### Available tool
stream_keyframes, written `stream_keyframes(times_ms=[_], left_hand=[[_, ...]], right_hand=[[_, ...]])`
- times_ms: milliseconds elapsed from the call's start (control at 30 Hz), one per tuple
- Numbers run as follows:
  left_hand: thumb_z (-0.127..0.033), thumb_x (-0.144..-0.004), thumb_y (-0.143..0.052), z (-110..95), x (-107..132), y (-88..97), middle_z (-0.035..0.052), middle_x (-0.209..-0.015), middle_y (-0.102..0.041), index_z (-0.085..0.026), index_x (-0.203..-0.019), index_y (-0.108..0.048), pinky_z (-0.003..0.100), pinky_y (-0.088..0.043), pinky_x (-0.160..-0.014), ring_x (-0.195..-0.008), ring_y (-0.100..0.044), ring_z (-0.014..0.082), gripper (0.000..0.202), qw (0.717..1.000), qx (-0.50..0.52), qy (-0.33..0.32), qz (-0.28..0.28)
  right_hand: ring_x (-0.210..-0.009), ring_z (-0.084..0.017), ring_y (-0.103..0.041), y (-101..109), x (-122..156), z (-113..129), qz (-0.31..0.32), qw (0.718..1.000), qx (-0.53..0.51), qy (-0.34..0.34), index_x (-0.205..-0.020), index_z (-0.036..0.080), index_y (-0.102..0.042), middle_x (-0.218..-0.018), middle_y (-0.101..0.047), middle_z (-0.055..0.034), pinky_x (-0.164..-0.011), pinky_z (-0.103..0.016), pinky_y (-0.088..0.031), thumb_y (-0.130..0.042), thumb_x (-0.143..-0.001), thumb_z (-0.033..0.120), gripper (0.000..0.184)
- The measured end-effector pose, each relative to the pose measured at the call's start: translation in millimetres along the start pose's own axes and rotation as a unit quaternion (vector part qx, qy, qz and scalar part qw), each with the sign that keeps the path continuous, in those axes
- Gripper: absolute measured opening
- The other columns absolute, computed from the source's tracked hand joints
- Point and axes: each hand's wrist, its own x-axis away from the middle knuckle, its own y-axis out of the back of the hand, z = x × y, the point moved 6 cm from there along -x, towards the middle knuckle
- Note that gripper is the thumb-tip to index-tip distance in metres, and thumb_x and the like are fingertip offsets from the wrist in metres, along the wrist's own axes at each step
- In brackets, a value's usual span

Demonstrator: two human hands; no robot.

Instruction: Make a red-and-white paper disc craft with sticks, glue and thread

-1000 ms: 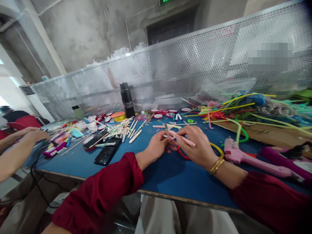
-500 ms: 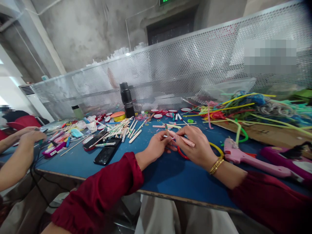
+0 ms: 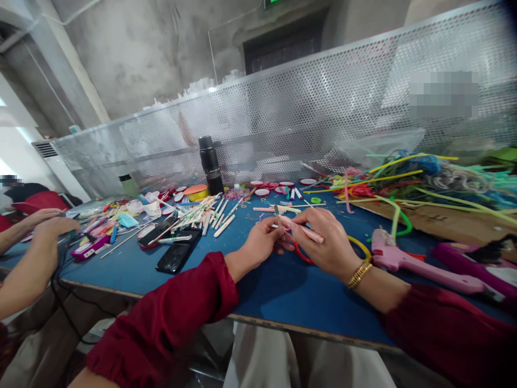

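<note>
My left hand [image 3: 260,240] is closed, pinching a narrow brownish stick [image 3: 277,213] that points upward between thumb and fingers. In my right hand [image 3: 325,242] is a slim pale pink pen-shaped tool [image 3: 312,234], its rear end showing beneath the fingers. Both sets of fingertips meet over the blue table, and a small pinkish bit between them is too hidden to name. A red and yellow ring-like piece [image 3: 359,243] lies partly behind my right hand. To the right of that hand rests a pink glue gun [image 3: 407,260].
Craft sticks [image 3: 208,210], a black phone [image 3: 177,253] and a black bottle [image 3: 210,167] stand or lie left of centre. Coloured pipe cleaners [image 3: 404,172] heap up on cardboard at right. A co-worker's hands [image 3: 46,229] work at far left. A perforated metal screen [image 3: 283,118] bounds the back.
Almost nothing differs. Both my hands keep their place and grip; the co-worker's hands at far left have shifted slightly.
</note>
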Motion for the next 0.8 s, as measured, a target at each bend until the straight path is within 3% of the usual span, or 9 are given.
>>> stream_keyframes(times_ms=[800], left_hand=[[-0.043,-0.086,-0.069,1.5,-1.5,1.4,0.0026,-0.08,-0.07,-0.017,-0.099,-0.058,0.017,-0.044,-0.051,-0.062,-0.07,0.0126,0.031,1.0,-0.007,-0.003,-0.005]], right_hand=[[-0.074,-0.022,-0.064,-0.3,-0.2,-0.1,0.006,1.0,0.0,-0.007,-0.079,0.024,-0.058,-0.074,-0.068,-0.0029,-0.073,-0.036,-0.045,-0.058,-0.093,0.029,0.014]])
